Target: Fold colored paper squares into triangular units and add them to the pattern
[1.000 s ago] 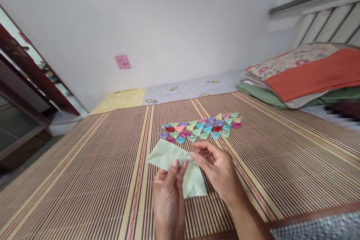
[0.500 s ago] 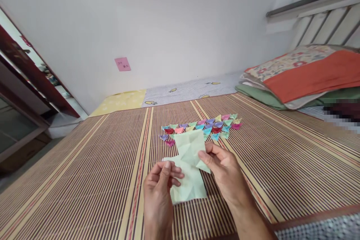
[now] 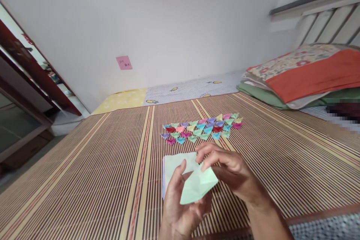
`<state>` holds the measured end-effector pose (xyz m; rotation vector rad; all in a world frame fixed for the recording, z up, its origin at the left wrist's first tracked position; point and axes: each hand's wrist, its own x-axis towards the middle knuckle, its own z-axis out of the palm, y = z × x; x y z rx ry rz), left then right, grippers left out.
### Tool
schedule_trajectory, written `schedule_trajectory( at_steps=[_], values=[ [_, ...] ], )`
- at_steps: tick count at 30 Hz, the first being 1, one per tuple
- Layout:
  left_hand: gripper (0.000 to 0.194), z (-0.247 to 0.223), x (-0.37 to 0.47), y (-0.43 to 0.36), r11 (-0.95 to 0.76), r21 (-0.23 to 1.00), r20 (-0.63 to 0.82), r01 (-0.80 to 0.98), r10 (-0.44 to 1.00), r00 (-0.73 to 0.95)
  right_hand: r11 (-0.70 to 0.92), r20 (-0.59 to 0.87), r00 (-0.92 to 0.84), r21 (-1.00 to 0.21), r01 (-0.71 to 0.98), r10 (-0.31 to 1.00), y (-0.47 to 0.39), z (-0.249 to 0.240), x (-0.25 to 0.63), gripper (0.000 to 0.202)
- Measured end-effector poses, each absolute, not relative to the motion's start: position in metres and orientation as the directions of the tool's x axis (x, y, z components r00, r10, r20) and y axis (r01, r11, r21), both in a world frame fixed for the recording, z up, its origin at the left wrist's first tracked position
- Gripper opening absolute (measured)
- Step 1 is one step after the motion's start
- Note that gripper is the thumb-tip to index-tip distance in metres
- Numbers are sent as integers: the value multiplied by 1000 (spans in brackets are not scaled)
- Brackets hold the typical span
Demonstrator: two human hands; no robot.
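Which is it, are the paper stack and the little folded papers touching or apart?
Apart: the head view shows a strip of striped mat between the paper stack and the nearest folded papers.

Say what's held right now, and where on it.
Pale green paper: left hand supports its near side from below; right hand's fingers touch its upper edge.

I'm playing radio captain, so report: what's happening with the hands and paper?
Both hands on green paper. Paper stack beneath, partly covered. Folded pieces beyond, not in the way.
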<state>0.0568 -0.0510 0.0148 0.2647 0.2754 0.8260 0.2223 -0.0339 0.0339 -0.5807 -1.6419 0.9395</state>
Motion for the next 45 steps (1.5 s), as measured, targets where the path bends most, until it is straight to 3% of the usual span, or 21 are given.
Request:
schedule_trajectory(
  at_steps=[3,5,8,10,12,16,22,29,34,38,43,45],
  values=[
    [34,19,62,-55,590,450,-242,-670,803,544,542,544,-292,-835,-92,787,-36,34,225,21],
    [37,22,61,-56,483,578,-296,-657,875,383,527,523,-247,-848,-56,816,-37,33,225,17],
    [43,27,52,-52,204,786,-206,-583,976,64,457,457,-35,-889,1,889,-35,31,224,23],
    [41,28,45,-48,108,836,-172,-538,983,-70,389,386,108,-921,-7,916,-32,29,223,27],
    [40,27,39,-46,78,861,-161,-502,979,-123,330,325,125,-944,-24,937,-30,28,221,36],
    [37,21,39,-46,46,900,-108,-434,987,-120,251,251,-57,-968,-4,966,-34,28,210,30],
    [34,19,40,-49,72,914,-103,-400,993,-57,248,251,26,-965,89,968,-39,31,196,21],
    [38,17,31,-45,81,867,-132,-492,989,-68,298,284,-106,-943,147,953,-37,32,203,21],
    [43,16,30,-42,43,889,-104,-455,988,-110,287,283,-59,-955,74,957,-35,29,199,25],
    [39,18,30,-42,92,938,-110,-334,993,-37,287,288,40,-957,32,957,-32,25,193,26],
    [35,16,27,-41,9,961,-29,-277,997,-68,355,358,89,-934,40,930,-29,24,202,18],
    [37,15,24,-40,4,964,-22,-267,997,-67,418,424,39,-902,111,905,-31,27,210,32]
  ],
)
